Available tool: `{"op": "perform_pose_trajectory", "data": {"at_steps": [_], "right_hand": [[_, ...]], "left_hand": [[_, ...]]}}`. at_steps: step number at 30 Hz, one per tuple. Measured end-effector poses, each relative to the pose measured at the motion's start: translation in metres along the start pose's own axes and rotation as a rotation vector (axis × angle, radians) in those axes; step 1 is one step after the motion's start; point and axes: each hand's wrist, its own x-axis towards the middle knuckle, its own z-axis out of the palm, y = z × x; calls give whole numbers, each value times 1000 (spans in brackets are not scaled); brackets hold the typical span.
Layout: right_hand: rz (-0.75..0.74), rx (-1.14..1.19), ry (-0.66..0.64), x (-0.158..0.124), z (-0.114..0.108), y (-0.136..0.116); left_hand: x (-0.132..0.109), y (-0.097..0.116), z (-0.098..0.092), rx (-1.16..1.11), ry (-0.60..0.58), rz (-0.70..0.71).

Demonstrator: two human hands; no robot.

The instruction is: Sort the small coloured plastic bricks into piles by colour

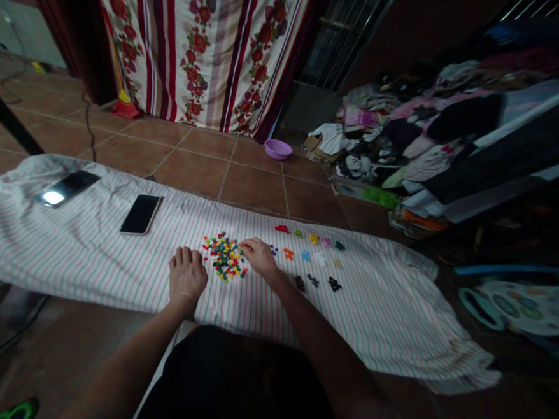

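A mixed heap of tiny coloured pieces (225,256) lies on a striped cloth (169,278); their exact kind is too small to tell. My left hand (187,272) rests flat on the cloth, just left of the heap. At the heap's right edge, my right hand (260,255) has thumb and fingers pinched together, and whatever is between them is too small to make out. Right of it lie small groups by colour, among them red pieces (281,229), yellow pieces (314,239), orange pieces (288,254), blue pieces (306,255) and black pieces (334,284).
Two phones, a dark phone (141,214) and a phone with a bright reflection (67,188), lie on the cloth to the left. Beyond are a purple basin (278,149) on the tiled floor, a floral curtain (202,55) and piled clothes (398,124).
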Motion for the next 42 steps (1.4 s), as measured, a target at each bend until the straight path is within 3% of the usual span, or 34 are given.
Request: {"op": "perform_pose_trajectory", "data": {"at_steps": [15, 27, 36, 42], "right_hand": [[-7, -154, -109, -19, 9, -14], [77, -268, -208, -16, 6, -31], [68, -233, -205, -13, 11, -28], [32, -185, -113, -15, 9, -27]], "left_hand": [[-1, -1, 0, -38, -10, 1], [-3, -1, 1, -26, -12, 9], [-3, -1, 1, -43, -17, 9], [-2, -1, -1, -22, -8, 10]]}}
